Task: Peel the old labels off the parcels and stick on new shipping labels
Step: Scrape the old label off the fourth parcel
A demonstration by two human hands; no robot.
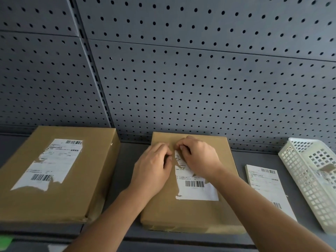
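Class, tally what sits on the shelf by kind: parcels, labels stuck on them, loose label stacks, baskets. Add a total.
Parcels: 2, left parcel and middle parcel
Stuck labels: 2, left label and middle label
Loose label stack: 1
White basket: 1
Total: 6

The left hand (pixel 154 168) and right hand (pixel 198 157) are pinching the torn top of a white barcoded paper label (pixel 197 190) on a flat brown cardboard parcel (pixel 181 215) lying on a grey metal shelf (pixel 123 160).
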